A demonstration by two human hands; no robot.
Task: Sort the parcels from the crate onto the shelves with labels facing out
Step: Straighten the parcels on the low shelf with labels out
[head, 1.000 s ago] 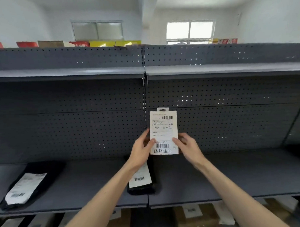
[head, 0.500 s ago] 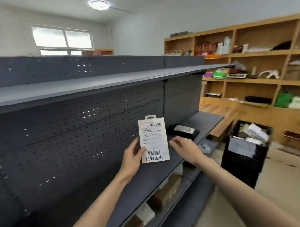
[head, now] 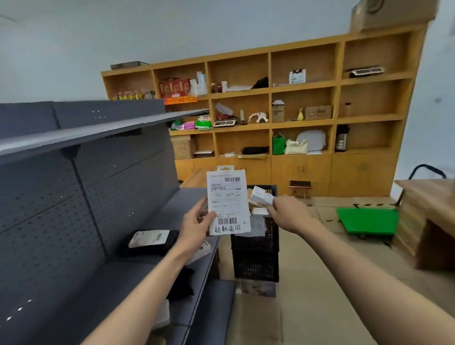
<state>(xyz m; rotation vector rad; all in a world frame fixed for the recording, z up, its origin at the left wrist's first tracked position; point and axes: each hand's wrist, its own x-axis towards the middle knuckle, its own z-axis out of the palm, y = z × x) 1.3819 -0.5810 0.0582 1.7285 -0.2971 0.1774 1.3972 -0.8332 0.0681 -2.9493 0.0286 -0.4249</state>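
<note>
My left hand (head: pixel 195 224) pinches a flat white parcel (head: pixel 228 202) by its lower left edge, holding it upright in the air with the barcode label facing me. My right hand (head: pixel 289 213) hangs free just right of the parcel, fingers loosely curled and holding nothing. Behind the parcel stands the black crate (head: pixel 255 256) on the floor, with several white parcels (head: pixel 261 196) showing at its top. On the dark grey shelf (head: pixel 145 272) to my left lies a black parcel (head: pixel 151 240) with its white label up.
The grey pegboard shelving runs along my left with an upper shelf (head: pixel 93 131) overhead. A wooden wall unit (head: pixel 274 122) full of goods fills the back. A green cart (head: pixel 366 221) and a wooden desk (head: pixel 426 202) stand at the right.
My view has swung right, from facing the shelving to looking along it toward the crate. My right hand has let go of the parcel; my left hand alone holds it now.
</note>
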